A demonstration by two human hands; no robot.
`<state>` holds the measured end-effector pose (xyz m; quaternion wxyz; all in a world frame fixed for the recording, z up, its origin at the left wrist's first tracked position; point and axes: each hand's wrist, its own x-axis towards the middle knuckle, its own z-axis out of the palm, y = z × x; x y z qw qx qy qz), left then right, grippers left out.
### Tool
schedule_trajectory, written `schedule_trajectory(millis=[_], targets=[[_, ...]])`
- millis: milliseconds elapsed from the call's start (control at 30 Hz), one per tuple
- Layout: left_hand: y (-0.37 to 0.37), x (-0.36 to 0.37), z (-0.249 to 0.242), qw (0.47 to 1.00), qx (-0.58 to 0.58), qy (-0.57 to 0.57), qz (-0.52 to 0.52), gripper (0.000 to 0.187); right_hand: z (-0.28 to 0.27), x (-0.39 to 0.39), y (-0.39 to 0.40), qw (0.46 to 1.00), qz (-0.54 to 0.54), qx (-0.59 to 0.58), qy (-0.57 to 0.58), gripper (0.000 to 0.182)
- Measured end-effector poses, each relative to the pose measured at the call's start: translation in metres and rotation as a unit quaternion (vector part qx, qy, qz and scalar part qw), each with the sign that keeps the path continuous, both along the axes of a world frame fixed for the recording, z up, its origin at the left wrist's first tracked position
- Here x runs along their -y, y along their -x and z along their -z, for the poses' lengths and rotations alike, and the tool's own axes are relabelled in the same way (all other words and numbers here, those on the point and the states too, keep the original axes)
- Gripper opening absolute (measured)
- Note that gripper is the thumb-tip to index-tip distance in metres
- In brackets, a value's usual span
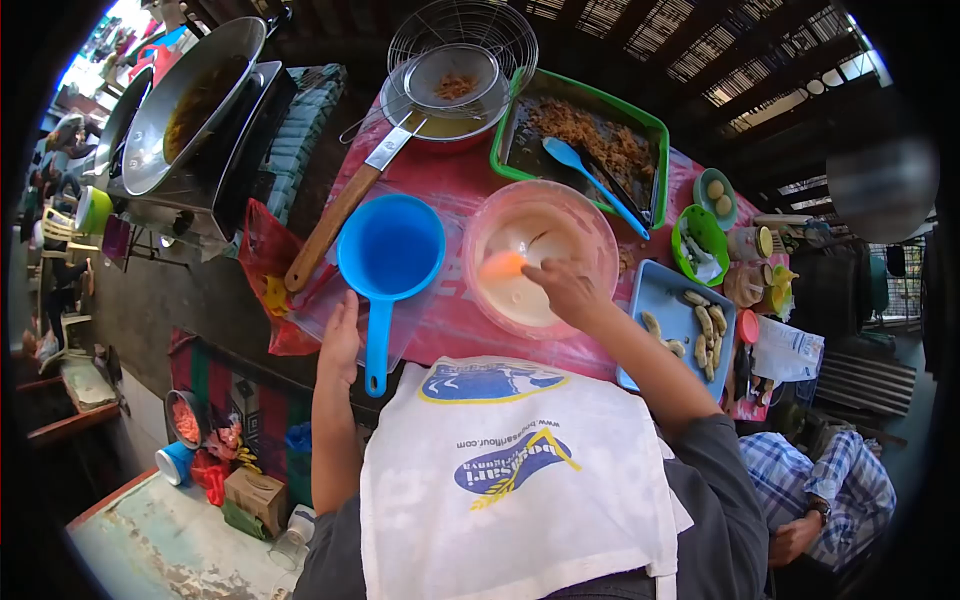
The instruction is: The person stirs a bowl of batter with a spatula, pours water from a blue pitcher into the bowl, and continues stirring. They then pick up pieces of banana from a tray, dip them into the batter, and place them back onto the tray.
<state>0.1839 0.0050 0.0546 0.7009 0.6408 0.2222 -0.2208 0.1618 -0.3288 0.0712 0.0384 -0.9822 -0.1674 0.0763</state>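
My right hand (567, 290) is closed around an orange utensil (502, 265), smeared by motion, over the pink bowl (594, 215). Pale, creamy batter (522, 298) fills the lower part of that bowl. To its left stands a blue dipper (392, 246), its long handle pointing toward me. My left hand (342, 335) is just left of the handle, fingers stretched out and holding nothing. A blue tray (655, 290) of peeled bananas (710, 335) sits under my right forearm.
Behind the bowl, a green-rimmed tray (661, 150) holds brown shreds and a blue spatula (597, 187). A wooden-handled strainer (335, 225) rests across a pot at the back. A wok (205, 105) of oil stands on the stove at left. Another person (815, 490) sits at lower right.
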Motion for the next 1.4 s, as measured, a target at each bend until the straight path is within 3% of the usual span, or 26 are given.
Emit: schedule_trajectory(millis=[33,67,167,267,367,467,567,600,733,867,1000,1100,1167,1267,1400], targets=[[0.002,-0.001,0.003,0.999,-0.023,0.026,0.023,0.044,-0.008,-0.002,0.005,0.999,-0.017,-0.049,0.016,0.030],[0.002,-0.013,0.013,0.992,-0.065,0.038,0.097,0.051,-0.012,0.007,0.011,1.000,0.003,-0.019,-0.016,0.028],[0.007,0.011,-0.009,0.984,-0.123,0.115,0.058,0.055,-0.018,0.031,0.000,0.968,0.242,-0.063,0.027,0.027],[0.005,0.018,-0.019,0.970,-0.131,0.180,0.096,0.056,-0.012,0.033,0.017,0.962,0.261,-0.030,0.073,0.032],[0.003,0.018,-0.013,0.963,-0.137,0.206,0.108,0.054,-0.026,0.026,0.032,0.981,0.178,-0.078,-0.010,0.033],[0.004,0.019,-0.008,0.966,-0.141,0.179,0.124,0.048,-0.055,0.052,0.020,0.984,0.099,-0.118,0.086,0.030],[0.004,0.023,-0.008,0.966,-0.144,0.189,0.105,0.041,-0.047,0.064,0.025,0.983,0.040,-0.171,0.046,0.031],[0.003,0.025,-0.008,0.968,-0.140,0.179,0.105,0.040,-0.041,0.054,0.030,0.979,0.046,-0.195,0.048,0.033],[0.005,0.034,-0.013,0.977,-0.129,0.144,0.090,0.037,-0.014,0.021,0.034,0.992,0.120,-0.046,0.000,0.027],[0.009,0.039,-0.023,0.984,-0.109,0.109,0.095,0.035,0.013,0.035,0.013,0.965,0.246,0.065,-0.071,0.029],[0.010,0.044,-0.035,0.989,-0.082,0.071,0.102,0.030,0.004,0.013,0.036,0.979,0.165,-0.029,-0.116,0.028],[0.011,0.047,-0.043,0.992,-0.054,0.024,0.114,0.025,-0.003,0.024,0.030,0.975,0.217,-0.030,-0.043,0.029],[0.011,0.052,-0.045,0.992,-0.023,-0.008,0.126,0.023,0.011,0.037,0.011,0.964,0.256,0.056,-0.046,0.026],[0.009,0.059,-0.045,0.988,0.003,-0.055,0.145,0.021,0.033,0.033,-0.005,0.968,0.215,0.114,-0.062,0.026],[0.008,0.067,-0.049,0.987,0.025,-0.060,0.149,0.020,0.000,0.001,0.014,0.989,0.110,-0.077,-0.069,0.029]])
